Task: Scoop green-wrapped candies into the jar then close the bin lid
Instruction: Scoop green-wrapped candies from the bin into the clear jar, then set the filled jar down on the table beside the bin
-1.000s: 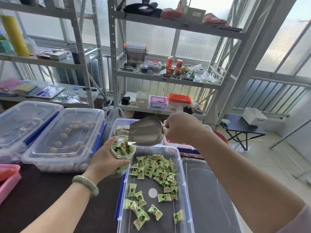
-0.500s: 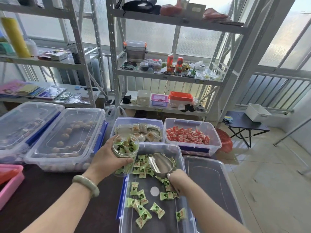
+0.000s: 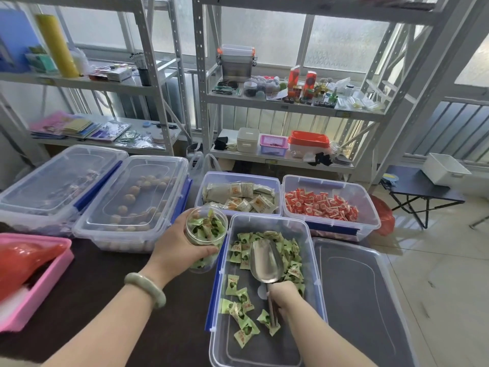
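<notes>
Green-wrapped candies (image 3: 267, 250) lie piled at the far end of an open clear plastic bin (image 3: 316, 282) with blue side latches, and a thinner scatter of them sits nearer the person. The right hand (image 3: 284, 296) is closed around the handle of a stainless steel scoop (image 3: 265, 263). The scoop's open mouth points away from the person into the pile, its bowl low in the bin and looking empty — a position that suits pushing forward for another load.

Just left of the bin, the left hand (image 3: 176, 251) is wrapped around a clear round jar (image 3: 206, 238), fingers curled about its wall and thumb across the near side. The jar is held upright with its open mouth up, close against the bin's left rim, probably so each scoopful has only a short way to travel. It already looks nearly full of green candies. A pale jade bangle (image 3: 145, 287) circles that wrist.

To the right of the right hand lies the bin's clear lid (image 3: 362, 295), flat and off the bin, so closing remains to be done. Beyond both hands stand two more open bins — one with pale-wrapped sweets (image 3: 239, 198), one with red-wrapped candies (image 3: 321, 205). Farther left are two lidded bins.
</notes>
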Tool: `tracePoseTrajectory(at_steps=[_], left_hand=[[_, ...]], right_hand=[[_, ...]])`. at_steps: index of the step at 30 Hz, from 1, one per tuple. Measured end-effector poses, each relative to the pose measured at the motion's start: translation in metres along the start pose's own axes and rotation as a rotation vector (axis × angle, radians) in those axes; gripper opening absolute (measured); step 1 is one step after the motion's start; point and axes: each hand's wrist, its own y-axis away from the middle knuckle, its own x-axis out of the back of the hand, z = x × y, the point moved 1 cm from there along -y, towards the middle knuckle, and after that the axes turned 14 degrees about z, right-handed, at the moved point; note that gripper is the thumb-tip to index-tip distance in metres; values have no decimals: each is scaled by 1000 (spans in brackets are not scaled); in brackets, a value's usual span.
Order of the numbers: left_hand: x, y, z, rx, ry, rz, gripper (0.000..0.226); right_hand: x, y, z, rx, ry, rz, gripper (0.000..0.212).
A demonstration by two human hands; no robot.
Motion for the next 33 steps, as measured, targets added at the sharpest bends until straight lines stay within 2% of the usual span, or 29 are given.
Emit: tracePoseTrajectory(at_steps=[2, 4, 9, 11, 13, 15, 19, 21, 26, 33], left_hand=[[2, 1, -10, 26, 19, 1, 86], [3, 1, -19, 35, 27, 8, 82], [0, 1, -50, 121, 17, 27, 87], [-2, 2, -64, 155, 6, 49, 89], [-3, 4, -76, 194, -10, 82, 92], [-5, 7, -88, 239, -18, 113, 93], [-9, 10, -102, 294, -53, 158, 92], [-10, 10, -107, 316, -61, 177, 94], [-9, 9, -112, 367, -61, 184, 98], [-3, 14, -110, 363, -73, 179, 111]], right_hand=[[-2, -2, 1, 19, 15, 11, 13], [-2, -2, -3, 76, 100, 58, 18], [-3, -8, -7, 44, 64, 75, 31], [-3, -12, -5, 34, 74, 57, 27], [-4, -13, -3, 50, 117, 45, 13], [-5, -15, -1, 43, 99, 1, 21], [-3, -14, 0, 52, 94, -13, 15], [-3, -12, 0, 63, 102, -6, 18], [-2, -10, 0, 68, 107, -18, 41], [-2, -6, 0, 68, 71, 15, 39]])
